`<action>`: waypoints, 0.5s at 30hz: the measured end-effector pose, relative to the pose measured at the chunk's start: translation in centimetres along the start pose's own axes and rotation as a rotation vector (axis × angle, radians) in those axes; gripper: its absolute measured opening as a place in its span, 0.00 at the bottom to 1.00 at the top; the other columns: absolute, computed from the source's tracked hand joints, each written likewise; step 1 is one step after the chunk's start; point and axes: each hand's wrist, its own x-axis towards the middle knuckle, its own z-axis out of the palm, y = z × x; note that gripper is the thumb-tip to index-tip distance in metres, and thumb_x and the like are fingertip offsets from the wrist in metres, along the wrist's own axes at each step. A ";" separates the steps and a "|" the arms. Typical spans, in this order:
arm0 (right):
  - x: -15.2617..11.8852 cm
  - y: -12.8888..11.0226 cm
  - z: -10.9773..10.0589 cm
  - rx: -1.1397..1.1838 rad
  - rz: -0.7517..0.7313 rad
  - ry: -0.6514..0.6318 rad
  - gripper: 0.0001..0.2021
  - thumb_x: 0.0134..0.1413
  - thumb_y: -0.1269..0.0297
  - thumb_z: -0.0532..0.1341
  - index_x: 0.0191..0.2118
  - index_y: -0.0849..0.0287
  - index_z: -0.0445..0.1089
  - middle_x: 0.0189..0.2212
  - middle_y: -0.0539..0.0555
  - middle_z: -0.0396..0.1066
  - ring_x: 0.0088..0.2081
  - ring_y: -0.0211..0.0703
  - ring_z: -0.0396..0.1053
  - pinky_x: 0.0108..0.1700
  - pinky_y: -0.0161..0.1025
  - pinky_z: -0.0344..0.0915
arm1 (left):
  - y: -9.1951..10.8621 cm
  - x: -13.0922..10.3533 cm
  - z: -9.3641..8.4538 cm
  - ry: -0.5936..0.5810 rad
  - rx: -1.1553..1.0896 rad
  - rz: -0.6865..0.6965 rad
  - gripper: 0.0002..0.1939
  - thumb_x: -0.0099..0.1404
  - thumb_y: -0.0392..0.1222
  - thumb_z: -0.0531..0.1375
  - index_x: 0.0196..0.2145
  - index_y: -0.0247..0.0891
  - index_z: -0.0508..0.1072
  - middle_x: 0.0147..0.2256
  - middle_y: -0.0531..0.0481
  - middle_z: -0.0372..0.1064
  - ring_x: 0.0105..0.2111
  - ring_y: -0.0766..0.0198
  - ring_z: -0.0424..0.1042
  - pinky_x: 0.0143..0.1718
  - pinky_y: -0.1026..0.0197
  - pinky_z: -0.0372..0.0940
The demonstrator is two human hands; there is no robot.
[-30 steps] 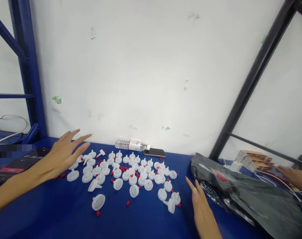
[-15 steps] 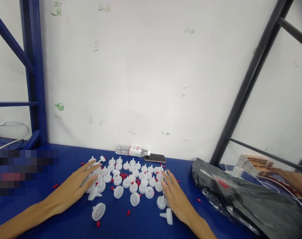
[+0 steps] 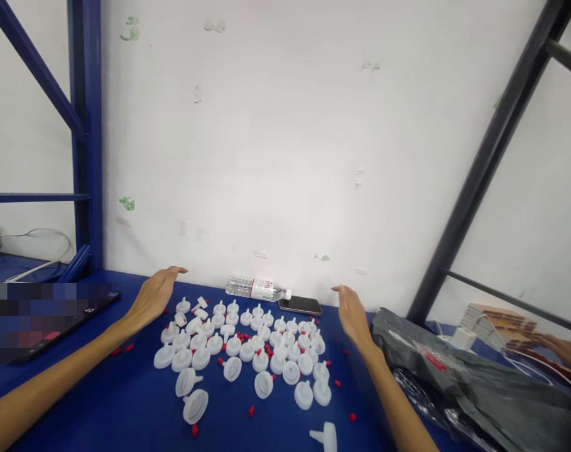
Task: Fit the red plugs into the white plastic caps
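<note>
Left hand (image 3: 156, 295): hanging at the back left of the pile, fingers pointing inward. Grip is reading released, nothing showing in it. Right hand (image 3: 353, 314): mirroring that on the right, fingers turning inward, grip also looking free. Can't tell if either is touching the surface (image 3: 125, 414).

White spouted caps (image 3: 233, 346) are lying in a loose cluster between the two forearms, most standing spout up, several tipping onto their sides along the front. One is lying alone nearest the camera, spout pointing left. Small red tips (image 3: 251, 410) are sitting among them and scattering around the edges.

Clear bottle (image 3: 262, 290) is lying behind the cluster by the wall, cap end sitting next to a phone (image 3: 300, 306). Dark grey bag (image 3: 426, 351) is lying right of the right arm.
</note>
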 end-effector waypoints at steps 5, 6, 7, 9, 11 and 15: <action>-0.4 3.2 0.1 -0.013 0.137 0.029 0.46 0.68 0.34 0.31 0.48 0.60 0.80 0.46 0.66 0.80 0.54 0.63 0.74 0.62 0.58 0.63 | -2.7 -0.4 1.4 -0.138 -0.152 -0.081 0.19 0.73 0.53 0.62 0.53 0.37 0.76 0.57 0.43 0.73 0.59 0.47 0.72 0.62 0.38 0.66; -0.6 3.5 0.1 -0.016 0.139 0.028 0.45 0.69 0.35 0.32 0.47 0.58 0.81 0.46 0.65 0.80 0.54 0.61 0.75 0.62 0.56 0.63 | -3.0 -0.6 1.7 -0.162 -0.181 -0.094 0.19 0.73 0.53 0.62 0.53 0.37 0.76 0.56 0.43 0.73 0.58 0.47 0.72 0.61 0.38 0.67; -0.8 3.8 0.0 -0.020 0.140 0.029 0.43 0.70 0.36 0.33 0.47 0.57 0.81 0.46 0.63 0.80 0.54 0.60 0.75 0.62 0.55 0.63 | -3.2 -0.7 1.8 -0.181 -0.208 -0.107 0.19 0.73 0.53 0.62 0.54 0.37 0.75 0.56 0.43 0.74 0.57 0.48 0.73 0.60 0.39 0.68; -0.9 4.1 -0.1 -0.033 0.141 0.030 0.41 0.73 0.40 0.34 0.47 0.57 0.81 0.45 0.62 0.80 0.53 0.58 0.75 0.63 0.55 0.63 | -3.3 -0.8 2.1 -0.209 -0.249 -0.131 0.20 0.74 0.54 0.62 0.54 0.37 0.75 0.55 0.43 0.74 0.56 0.49 0.74 0.59 0.40 0.69; -0.8 4.2 -0.1 -0.049 0.142 0.028 0.34 0.76 0.44 0.40 0.47 0.58 0.79 0.45 0.60 0.80 0.53 0.55 0.75 0.62 0.56 0.64 | -3.3 -0.7 2.3 -0.227 -0.270 -0.148 0.20 0.74 0.54 0.62 0.53 0.37 0.75 0.55 0.43 0.74 0.55 0.49 0.74 0.59 0.40 0.69; -0.6 4.7 0.1 -0.085 0.113 0.010 0.17 0.71 0.52 0.61 0.53 0.58 0.74 0.52 0.58 0.75 0.53 0.49 0.74 0.58 0.55 0.70 | -3.7 -0.5 2.6 -0.238 -0.284 -0.165 0.19 0.73 0.54 0.62 0.52 0.36 0.76 0.54 0.44 0.74 0.56 0.49 0.74 0.59 0.40 0.69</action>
